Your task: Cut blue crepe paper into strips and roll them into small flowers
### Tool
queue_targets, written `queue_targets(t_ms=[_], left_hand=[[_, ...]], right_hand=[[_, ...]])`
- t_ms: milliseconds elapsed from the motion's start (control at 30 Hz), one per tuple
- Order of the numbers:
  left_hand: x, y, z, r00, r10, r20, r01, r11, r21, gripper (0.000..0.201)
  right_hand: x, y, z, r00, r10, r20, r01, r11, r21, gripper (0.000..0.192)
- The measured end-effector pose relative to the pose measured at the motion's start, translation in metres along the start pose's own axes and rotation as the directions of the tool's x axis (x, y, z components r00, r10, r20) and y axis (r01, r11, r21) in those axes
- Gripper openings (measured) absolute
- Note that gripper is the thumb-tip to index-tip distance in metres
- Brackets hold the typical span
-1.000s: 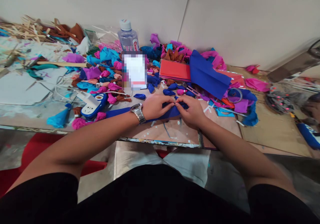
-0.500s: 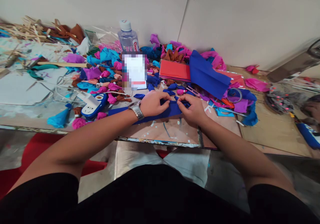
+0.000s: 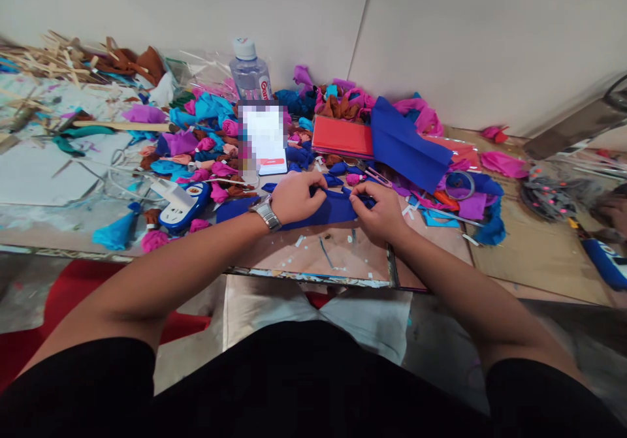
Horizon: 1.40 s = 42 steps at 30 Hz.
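Both hands pinch a long strip of dark blue crepe paper (image 3: 332,209) that lies across the brown tabletop (image 3: 323,255). My left hand (image 3: 292,197), with a metal watch on its wrist, grips the strip left of its middle. My right hand (image 3: 376,211) grips the strip's right end. The strip's left tail (image 3: 235,208) sticks out past my left wrist. Small rolled blue paper pieces (image 3: 334,180) lie just beyond my fingers.
Behind the hands stand a phone (image 3: 265,139), a water bottle (image 3: 250,74), a red paper stack (image 3: 342,138), a folded blue sheet (image 3: 406,144), scissors (image 3: 370,172) and a tape roll (image 3: 459,185). Crumpled coloured paper covers the left, beside a blue-and-white power strip (image 3: 184,205). Wooden sticks (image 3: 53,59) pile far left.
The strip has widened between my hands, showing more blue paper. My hands have drawn slightly apart, and the strip's left tail lies a little higher on the table.
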State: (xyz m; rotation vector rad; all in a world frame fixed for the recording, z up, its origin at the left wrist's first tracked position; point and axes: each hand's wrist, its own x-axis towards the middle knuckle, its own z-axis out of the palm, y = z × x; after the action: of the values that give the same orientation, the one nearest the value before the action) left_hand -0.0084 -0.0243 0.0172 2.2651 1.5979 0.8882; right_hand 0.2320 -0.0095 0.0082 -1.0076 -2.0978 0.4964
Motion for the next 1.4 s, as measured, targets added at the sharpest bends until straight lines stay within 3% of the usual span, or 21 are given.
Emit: queue_targets(t_ms=[267,667,1000,1400], left_hand=[[0.002,-0.004,0.0,1.0,-0.008,-0.009,0.009,0.996,0.092,0.026],[0.004,-0.004,-0.003,0.999,-0.024,-0.027,0.026,0.997,0.071,0.034],[-0.003,0.007,-0.006,0.968,0.213,0.131,-0.191,0.969,-0.158,0.032],[-0.002,0.003,-0.004,0.933,0.271,0.236,-0.229,0.954,-0.193,0.028]], right_hand=[[0.001,0.001,0.0,1.0,0.01,-0.016,-0.01,1.0,0.01,0.008],[0.003,0.002,-0.002,0.99,0.095,-0.105,-0.091,0.995,0.035,0.012],[-0.002,0.003,0.005,0.994,-0.064,0.093,0.059,0.997,0.056,0.014],[-0.001,0.004,0.004,0.986,-0.081,0.143,0.076,0.996,0.04,0.015]])
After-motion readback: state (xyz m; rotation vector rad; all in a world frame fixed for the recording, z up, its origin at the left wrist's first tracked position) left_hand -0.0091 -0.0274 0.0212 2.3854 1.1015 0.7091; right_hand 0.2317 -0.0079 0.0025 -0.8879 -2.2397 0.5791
